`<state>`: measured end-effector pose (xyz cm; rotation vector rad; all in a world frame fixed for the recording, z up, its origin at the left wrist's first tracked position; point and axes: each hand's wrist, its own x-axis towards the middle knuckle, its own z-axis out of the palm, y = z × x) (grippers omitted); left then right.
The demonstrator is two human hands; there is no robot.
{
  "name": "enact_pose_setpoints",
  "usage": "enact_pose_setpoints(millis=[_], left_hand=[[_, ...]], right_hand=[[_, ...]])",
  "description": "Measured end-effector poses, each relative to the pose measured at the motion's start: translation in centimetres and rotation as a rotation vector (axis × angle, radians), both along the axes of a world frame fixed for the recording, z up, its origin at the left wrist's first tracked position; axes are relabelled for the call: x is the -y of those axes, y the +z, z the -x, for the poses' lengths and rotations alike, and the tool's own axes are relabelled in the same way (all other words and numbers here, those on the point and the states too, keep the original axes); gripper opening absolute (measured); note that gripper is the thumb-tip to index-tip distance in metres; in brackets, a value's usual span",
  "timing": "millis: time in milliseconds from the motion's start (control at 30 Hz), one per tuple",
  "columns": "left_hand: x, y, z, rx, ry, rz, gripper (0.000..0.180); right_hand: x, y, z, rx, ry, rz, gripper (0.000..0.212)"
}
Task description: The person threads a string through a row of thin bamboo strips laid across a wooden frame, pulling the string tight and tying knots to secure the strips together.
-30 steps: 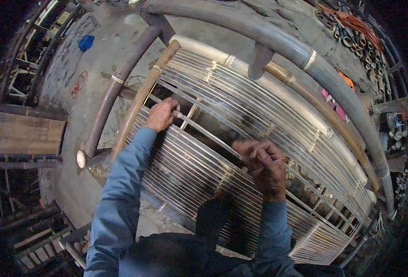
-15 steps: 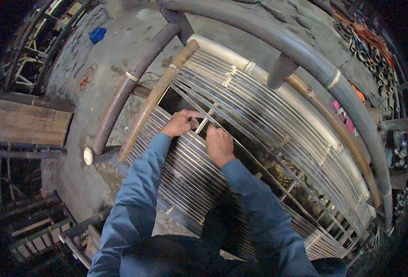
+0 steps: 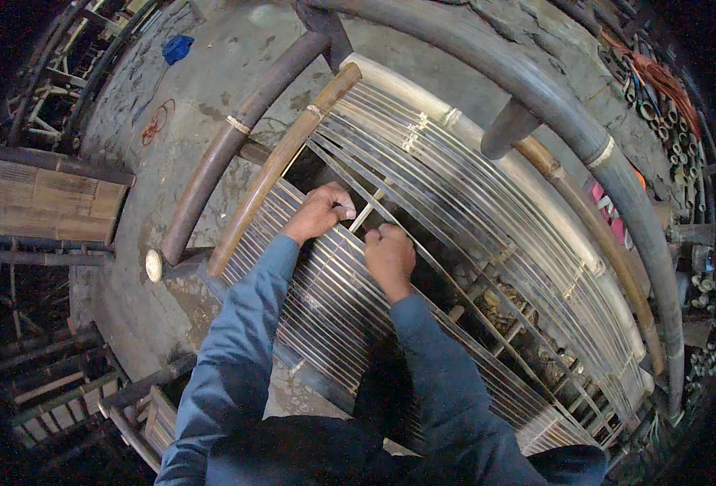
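Note:
A bamboo seat frame with many thin slats (image 3: 317,283) spreads beneath my arms. A long gap runs between its near and far slats, bridged by a short pale crosspiece (image 3: 365,214). My left hand (image 3: 319,215) is pinched closed just left of this crosspiece, over the edge of the near slats. Right of it, my right hand (image 3: 391,257) is closed too, its knuckles up and its fingers curled at the gap. Whatever thin thing the fingers may hold is too small to make out. A few loose long slats (image 3: 432,263) cross the gap diagonally.
Thick dark bamboo poles (image 3: 536,85) form a curved rail on the far side. A brown pole (image 3: 273,186) edges the seat at left. On the concrete floor (image 3: 188,154) lies a blue cloth (image 3: 178,49). Bundled bamboo tubes (image 3: 678,142) are stacked at far right.
My right hand has drawn slightly down and away from the crosspiece, and the left hand's fingers have lifted into a pinch. The whole view has shifted slightly.

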<state>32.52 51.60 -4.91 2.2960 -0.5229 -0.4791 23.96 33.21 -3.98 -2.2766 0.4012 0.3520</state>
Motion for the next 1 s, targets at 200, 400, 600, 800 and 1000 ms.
enact_pose_setpoints(millis=[200,400,600,800,1000], left_hand=[[0.2,2.3,1.1,-0.463,0.073,0.341,0.010],[-0.6,4.5,0.6,-0.489,0.103,0.214,0.020],[2.6,6.0,7.2,0.216,-0.145,0.094,0.031],[6.0,9.4,17.2,0.040,0.191,0.522,0.031],[8.3,8.9,18.7,0.217,0.133,0.435,0.012]], right_hand=[[1.2,1.8,-1.0,-0.161,-0.291,-1.206,0.026],[2.4,2.2,1.5,0.503,0.310,-0.384,0.006],[6.0,14.5,11.4,0.621,0.843,-0.651,0.013],[12.2,19.7,13.4,0.398,0.754,-1.000,0.022],[17.9,21.6,13.3,0.551,0.085,-1.343,0.030]])
